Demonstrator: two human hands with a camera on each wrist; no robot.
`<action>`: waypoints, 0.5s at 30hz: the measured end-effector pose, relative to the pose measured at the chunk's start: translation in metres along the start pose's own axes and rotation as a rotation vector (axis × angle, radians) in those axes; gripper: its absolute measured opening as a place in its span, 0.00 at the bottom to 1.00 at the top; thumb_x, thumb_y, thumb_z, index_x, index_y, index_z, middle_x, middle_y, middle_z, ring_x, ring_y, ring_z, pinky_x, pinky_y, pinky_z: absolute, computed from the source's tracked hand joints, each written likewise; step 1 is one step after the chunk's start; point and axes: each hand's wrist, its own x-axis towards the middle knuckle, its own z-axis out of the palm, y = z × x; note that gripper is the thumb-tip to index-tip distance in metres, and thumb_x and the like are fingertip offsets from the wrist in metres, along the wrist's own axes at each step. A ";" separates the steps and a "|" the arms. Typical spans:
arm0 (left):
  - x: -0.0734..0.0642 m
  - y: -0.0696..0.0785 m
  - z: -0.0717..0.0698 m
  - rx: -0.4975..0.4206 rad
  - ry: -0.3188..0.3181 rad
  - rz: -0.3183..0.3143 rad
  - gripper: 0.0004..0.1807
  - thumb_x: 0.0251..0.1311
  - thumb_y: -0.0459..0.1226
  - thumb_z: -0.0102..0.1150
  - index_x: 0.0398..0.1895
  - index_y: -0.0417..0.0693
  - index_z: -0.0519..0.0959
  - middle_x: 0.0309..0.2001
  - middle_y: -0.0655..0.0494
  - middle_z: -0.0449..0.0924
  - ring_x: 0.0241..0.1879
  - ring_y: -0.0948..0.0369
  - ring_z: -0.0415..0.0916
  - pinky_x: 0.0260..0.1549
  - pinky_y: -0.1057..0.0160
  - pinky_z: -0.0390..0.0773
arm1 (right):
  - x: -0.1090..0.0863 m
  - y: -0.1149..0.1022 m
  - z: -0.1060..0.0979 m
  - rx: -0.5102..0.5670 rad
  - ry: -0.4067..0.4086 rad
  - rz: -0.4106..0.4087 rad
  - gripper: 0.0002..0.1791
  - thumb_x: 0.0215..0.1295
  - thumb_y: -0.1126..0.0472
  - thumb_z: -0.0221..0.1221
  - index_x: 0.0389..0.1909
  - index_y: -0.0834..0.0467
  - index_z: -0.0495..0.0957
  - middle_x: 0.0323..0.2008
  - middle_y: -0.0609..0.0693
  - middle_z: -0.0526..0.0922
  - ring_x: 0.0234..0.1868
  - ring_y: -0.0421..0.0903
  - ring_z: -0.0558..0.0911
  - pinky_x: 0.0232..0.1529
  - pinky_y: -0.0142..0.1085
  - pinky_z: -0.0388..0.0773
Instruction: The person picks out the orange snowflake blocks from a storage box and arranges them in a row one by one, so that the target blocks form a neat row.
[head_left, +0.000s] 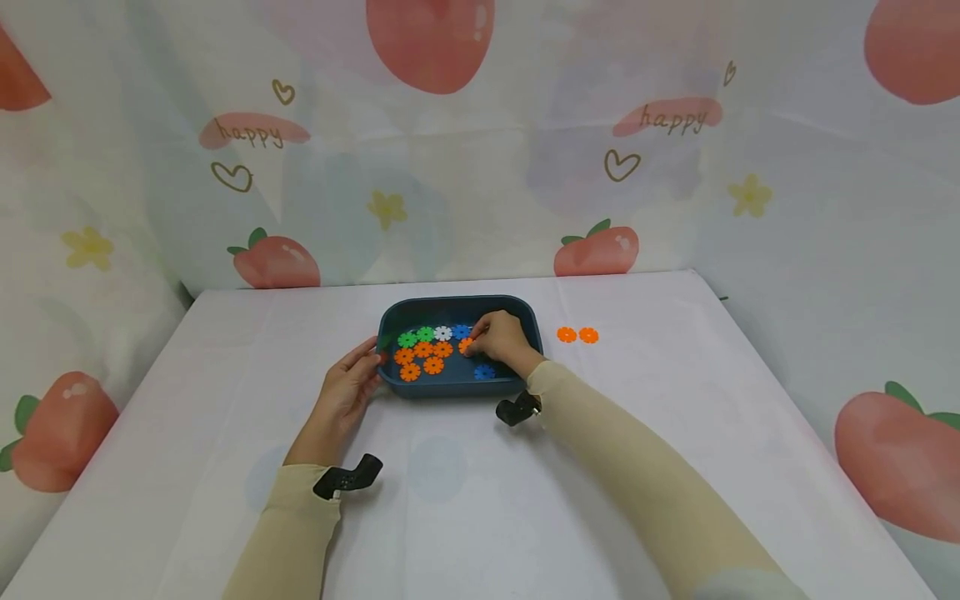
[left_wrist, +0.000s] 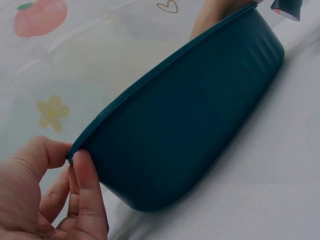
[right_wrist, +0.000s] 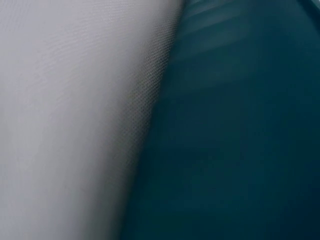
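Pinching the rim of the dark teal tray (head_left: 442, 388) at its left end, the left hand (head_left: 348, 396) has its thumb on the edge and at least one finger against the outer wall, as the left wrist view plainly shows. Inside the tray, beginning at the left, five orange pieces (head_left: 433, 365), flower-shaped and flat, lie in a loose cluster, with two green pieces (head_left: 426, 334) side by side behind them. A white piece (head_left: 443, 333) comes next along the back, then a blue piece (head_left: 461, 332) to its right. Just in front of that blue one, a further orange piece (head_left: 466, 345) sits right at the fingertips of the right hand (head_left: 504, 339), which reaches over the front rim with its fingers bent downward. Whether they pinch that piece or merely touch it, I cannot tell; the right wrist view shows only tray wall and white cloth (right_wrist: 60, 120), no fingers. A second blue piece (head_left: 484, 372) lies near the front wall, below the hand. Beyond the tray's right end, two loose orange pieces (head_left: 588, 335) lie next to each other on the cloth. As for progress, the work looks partway along: most of the visible pieces are in the tray, only those two are outside it, and one more is being handled. Whether the outside pair has been taken out or has yet to go in, the pictures do not settle.
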 end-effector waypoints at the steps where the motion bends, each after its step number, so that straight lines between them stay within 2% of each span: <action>1: 0.000 0.000 0.000 0.002 0.000 0.000 0.26 0.70 0.34 0.54 0.71 0.49 0.68 0.55 0.55 0.70 0.39 0.67 0.75 0.35 0.76 0.78 | 0.000 0.000 0.000 0.002 0.003 0.001 0.13 0.49 0.61 0.76 0.33 0.60 0.83 0.34 0.53 0.84 0.31 0.45 0.77 0.31 0.31 0.75; 15: 0.000 0.000 0.001 0.003 -0.004 -0.001 0.26 0.70 0.34 0.55 0.70 0.49 0.68 0.54 0.55 0.71 0.36 0.68 0.75 0.35 0.76 0.78 | 0.000 0.001 -0.006 -0.002 -0.006 -0.023 0.09 0.53 0.63 0.73 0.34 0.60 0.85 0.36 0.53 0.85 0.35 0.46 0.77 0.33 0.32 0.73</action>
